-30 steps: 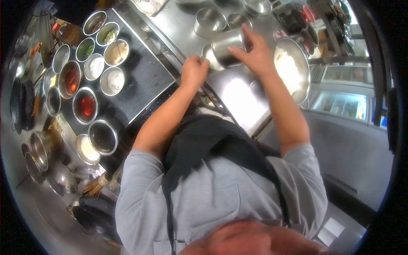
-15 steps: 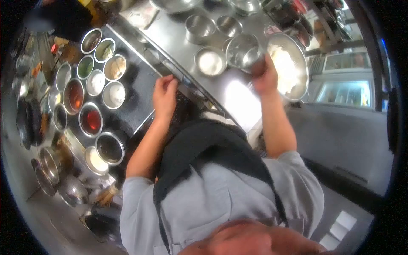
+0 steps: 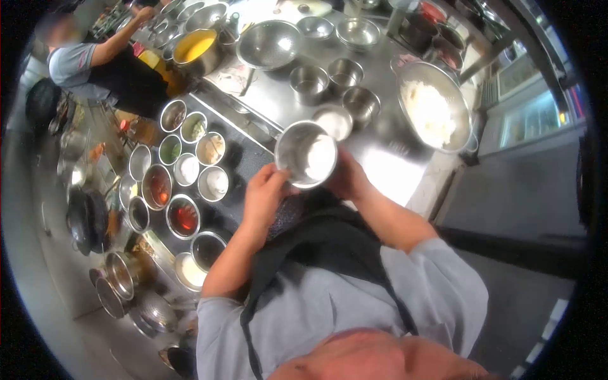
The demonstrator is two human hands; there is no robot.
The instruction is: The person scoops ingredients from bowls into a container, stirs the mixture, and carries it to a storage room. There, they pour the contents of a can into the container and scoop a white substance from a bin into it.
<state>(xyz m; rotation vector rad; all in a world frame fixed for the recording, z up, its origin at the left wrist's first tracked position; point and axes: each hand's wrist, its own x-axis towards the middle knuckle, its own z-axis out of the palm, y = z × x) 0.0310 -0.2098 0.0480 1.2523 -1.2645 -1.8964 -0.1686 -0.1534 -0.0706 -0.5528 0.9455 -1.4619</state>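
A round steel container (image 3: 286,147) is held up in front of my apron, its opening facing me and a bright white patch inside. My left hand (image 3: 267,183) grips its near left side, with the thumb at the rim. Around its right side is my right hand (image 3: 348,177), its fingers partly hidden behind the container. Just beyond it on the steel counter stands a smaller container of white contents (image 3: 334,120). Three similar containers are grouped behind, one of them a steel container (image 3: 361,106).
To the left, several metal tubs of sauces and ingredients line a dark counter, including a tub of red liquid (image 3: 183,217). A colander (image 3: 465,126) of white food stands at right. Farther back are a large bowl (image 3: 269,44) and a person (image 3: 107,63) in an apron.
My right hand has brought the steel container from beside the colander toward my body. My left hand has moved right and taken hold of it. The view has shifted, showing another person.
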